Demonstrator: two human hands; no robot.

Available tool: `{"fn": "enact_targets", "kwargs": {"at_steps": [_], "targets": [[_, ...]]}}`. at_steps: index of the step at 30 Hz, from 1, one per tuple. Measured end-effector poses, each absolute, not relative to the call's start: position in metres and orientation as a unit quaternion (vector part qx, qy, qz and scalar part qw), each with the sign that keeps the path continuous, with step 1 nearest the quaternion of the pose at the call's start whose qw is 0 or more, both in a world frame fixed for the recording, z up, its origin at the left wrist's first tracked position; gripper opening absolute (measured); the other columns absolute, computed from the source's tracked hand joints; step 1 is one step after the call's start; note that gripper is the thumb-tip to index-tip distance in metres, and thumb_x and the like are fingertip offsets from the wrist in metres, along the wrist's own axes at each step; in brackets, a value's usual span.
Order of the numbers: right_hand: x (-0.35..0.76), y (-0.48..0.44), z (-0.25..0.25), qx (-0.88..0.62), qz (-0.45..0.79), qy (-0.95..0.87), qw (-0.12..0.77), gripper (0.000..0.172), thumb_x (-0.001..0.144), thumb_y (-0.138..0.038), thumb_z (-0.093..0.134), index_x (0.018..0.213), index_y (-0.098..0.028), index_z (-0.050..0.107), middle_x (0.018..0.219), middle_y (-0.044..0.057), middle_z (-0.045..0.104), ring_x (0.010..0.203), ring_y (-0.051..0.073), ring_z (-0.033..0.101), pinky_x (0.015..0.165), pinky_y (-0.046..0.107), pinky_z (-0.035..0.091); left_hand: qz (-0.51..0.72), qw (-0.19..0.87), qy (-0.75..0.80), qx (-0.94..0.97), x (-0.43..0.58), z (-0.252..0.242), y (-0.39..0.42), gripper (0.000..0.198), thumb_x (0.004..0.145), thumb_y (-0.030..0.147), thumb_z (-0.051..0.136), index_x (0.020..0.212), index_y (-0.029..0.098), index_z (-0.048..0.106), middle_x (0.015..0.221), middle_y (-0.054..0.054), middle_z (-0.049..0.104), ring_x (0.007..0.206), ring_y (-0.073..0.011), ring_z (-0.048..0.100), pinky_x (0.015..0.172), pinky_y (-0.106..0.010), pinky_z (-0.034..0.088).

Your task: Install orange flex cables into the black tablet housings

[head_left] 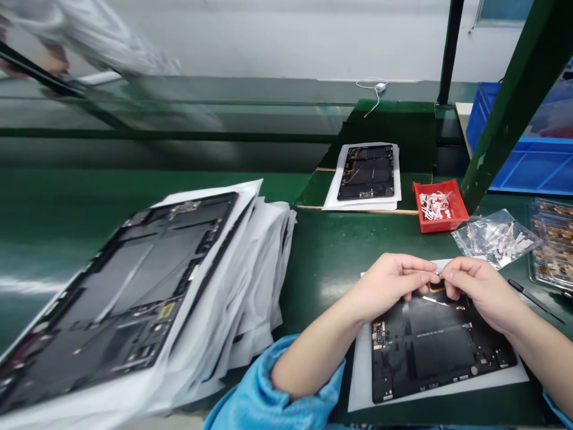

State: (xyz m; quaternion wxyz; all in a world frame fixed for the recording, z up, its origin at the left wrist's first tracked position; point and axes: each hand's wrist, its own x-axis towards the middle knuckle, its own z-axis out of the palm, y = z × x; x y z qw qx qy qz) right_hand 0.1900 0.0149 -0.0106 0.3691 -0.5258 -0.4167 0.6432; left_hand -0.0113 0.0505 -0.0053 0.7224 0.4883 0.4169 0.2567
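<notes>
An opened black tablet body (430, 352) lies on a white sheet (360, 382) at the lower right, its inner side up. Over its far edge my left hand (400, 278) and my right hand (477, 286) meet, fingertips almost touching. Both hands are closed in a pinch. Whatever sits between the fingertips is tiny and mostly hidden. Just below them an orange-brown flex cable (435, 286) shows on the tablet body.
Sheet-wrapped tablet bodies (179, 286) form a tall stack at left. Another tablet body (369, 172) lies farther back. Nearby are a red tray (441, 224) of small white pieces, a plastic bag (496, 239), a black pen-like tool (535, 298), clear trays (553, 239) and a blue crate (532, 164).
</notes>
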Motion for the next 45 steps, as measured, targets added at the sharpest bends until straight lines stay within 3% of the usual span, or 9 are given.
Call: {"fn": "enact_targets", "kwargs": {"at_steps": [9,15,22,27,30,35,38,43,45], "targets": [[0.202,0.021,-0.024,-0.582,0.529,-0.486,0.382,0.032,0.08,-0.053,0.072,0.077,-0.021,0.07,0.067,0.001,0.066,0.065,0.017,0.058,0.065,0.031,0.045,0.261,0.757,0.433,0.415,-0.011,-0.008,0.052,0.025,0.075,0.031,0.075,0.09,0.011,0.08,0.094,-0.014,0.08,0.064,-0.0115,0.067,0.043,-0.016,0.037],[0.209,0.025,-0.036,-0.634,0.368,-0.58,0.355,0.024,0.087,-0.045,0.063,0.081,-0.023,0.071,0.076,0.002,0.07,0.068,0.02,0.061,0.065,0.033,0.046,0.251,0.741,0.476,0.402,-0.006,-0.007,0.052,0.016,0.066,0.016,0.066,0.076,0.011,0.078,0.082,-0.011,0.08,0.057,-0.0091,0.065,0.041,-0.014,0.035],[0.208,0.03,-0.047,-0.625,0.292,-0.647,0.324,0.018,0.087,-0.038,0.059,0.082,-0.025,0.071,0.108,0.006,0.076,0.098,0.025,0.068,0.089,0.039,0.049,0.234,0.763,0.448,0.403,-0.006,-0.003,0.048,0.029,0.071,0.026,0.077,0.095,0.01,0.08,0.104,-0.017,0.079,0.075,-0.0161,0.075,0.04,-0.014,0.031],[0.208,0.032,-0.044,-0.611,0.256,-0.69,0.292,0.019,0.088,-0.036,0.055,0.08,-0.026,0.069,0.1,0.005,0.076,0.096,0.024,0.068,0.089,0.038,0.048,0.231,0.756,0.435,0.431,-0.01,-0.004,0.048,0.031,0.075,0.03,0.077,0.099,0.012,0.078,0.106,-0.016,0.079,0.08,-0.0181,0.076,0.041,-0.015,0.032],[0.211,0.032,-0.041,-0.608,0.239,-0.709,0.265,0.021,0.09,-0.036,0.054,0.08,-0.025,0.07,0.089,0.004,0.074,0.089,0.024,0.066,0.087,0.038,0.046,0.239,0.679,0.459,0.521,-0.014,-0.006,0.055,0.03,0.083,0.035,0.069,0.102,0.013,0.077,0.103,-0.013,0.08,0.078,-0.0173,0.074,0.046,-0.018,0.039],[0.217,0.032,-0.037,-0.611,0.226,-0.725,0.222,0.023,0.089,-0.039,0.055,0.078,-0.026,0.07,0.084,0.002,0.073,0.085,0.024,0.064,0.083,0.038,0.044,0.263,0.376,0.589,0.665,-0.031,-0.009,0.075,0.028,0.092,0.041,0.058,0.084,0.018,0.072,0.085,-0.003,0.078,0.077,-0.0178,0.07,0.07,-0.027,0.049],[0.218,0.03,-0.035,-0.643,0.216,-0.712,0.184,0.024,0.088,-0.043,0.055,0.079,-0.027,0.07,0.083,0.001,0.073,0.082,0.024,0.065,0.074,0.035,0.043,0.237,0.315,0.63,0.669,-0.046,-0.01,0.07,0.036,0.094,0.046,0.053,0.076,0.02,0.068,0.08,-0.003,0.075,0.076,-0.0204,0.066,0.072,-0.031,0.046],[0.216,0.026,-0.031,-0.683,0.191,-0.69,0.141,0.026,0.088,-0.045,0.053,0.08,-0.027,0.069,0.081,0.001,0.074,0.075,0.023,0.066,0.063,0.031,0.04,0.16,0.224,0.678,0.681,-0.069,-0.01,0.025,0.025,0.087,0.039,0.063,0.073,0.019,0.067,0.081,-0.01,0.07,0.095,-0.0318,0.06,0.083,-0.04,0.044],[0.215,0.026,-0.029,-0.686,0.19,-0.69,0.132,0.027,0.089,-0.045,0.052,0.078,-0.027,0.068,0.077,0.001,0.073,0.07,0.022,0.065,0.06,0.03,0.039,0.095,0.216,0.683,0.691,-0.075,-0.011,0.004,0.028,0.091,0.042,0.059,0.076,0.019,0.067,0.083,-0.009,0.069,0.093,-0.0306,0.059,0.081,-0.039,0.045]]}}
